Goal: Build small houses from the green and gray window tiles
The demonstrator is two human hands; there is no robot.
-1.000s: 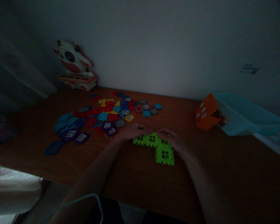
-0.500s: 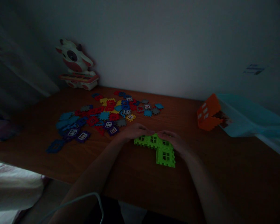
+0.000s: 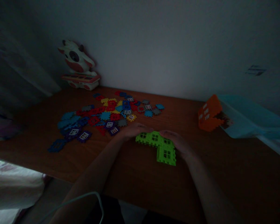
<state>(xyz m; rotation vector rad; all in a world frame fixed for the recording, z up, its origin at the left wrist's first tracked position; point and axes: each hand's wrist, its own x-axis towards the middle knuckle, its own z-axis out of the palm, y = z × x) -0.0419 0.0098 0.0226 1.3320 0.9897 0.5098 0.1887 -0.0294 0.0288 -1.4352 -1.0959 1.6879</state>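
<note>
Green panels [image 3: 162,145], four windowed squares joined in an L, are located near the middle of the table [image 3: 140,179], in front of the person. Three squares form a row; the fourth adjoins the near side of the right-hand one. Whether the panels rest flat or are slightly raised cannot be determined. The left hand [image 3: 134,130] grips the far edge at the left end of the row. The right hand [image 3: 177,141] grips the far right corner, fingers bent over the edge. The fingertips are close together; the thumbs are not clearly visible. Loose tiles [image 3: 111,105] in red, blue, yellow, purple and grey lie spread beyond and left of the left hand. An orange piece [image 3: 206,115] stands to the right, next to a pale blue bin [image 3: 245,116]. A cow toy [image 3: 77,62] with a keyboard stands at the back left, near the wall [image 3: 168,46]. A pale cable [image 3: 84,195] crosses in front of the left forearm.
</note>
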